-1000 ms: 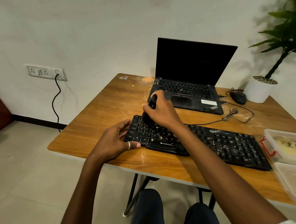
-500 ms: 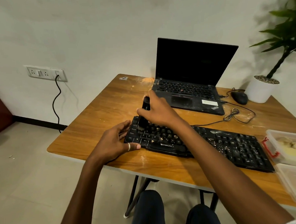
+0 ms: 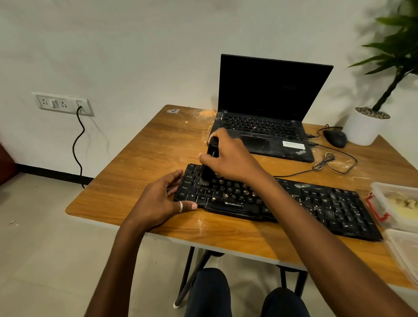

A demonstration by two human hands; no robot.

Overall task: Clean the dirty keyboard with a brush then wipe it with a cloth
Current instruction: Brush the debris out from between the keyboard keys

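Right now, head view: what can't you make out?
Head view only:
- Brush handle: mostly covered by the right hand.
- Keyboard middle keys: hidden under the right forearm.
- Plastic tubs: cut off by the right frame edge.
- Plant: top cut off by the frame corner.
- Cloth: not in view anywhere.

Both arms reach forward; the left hand [image 3: 162,204] lies with fingers straight (ring on the thumb), the right hand [image 3: 229,157] grips the brush [image 3: 207,174].

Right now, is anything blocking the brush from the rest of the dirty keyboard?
Nothing visible. The brush, gripped by the right hand, is on the keyboard at its left end; only crumbs lie on the keys ahead.
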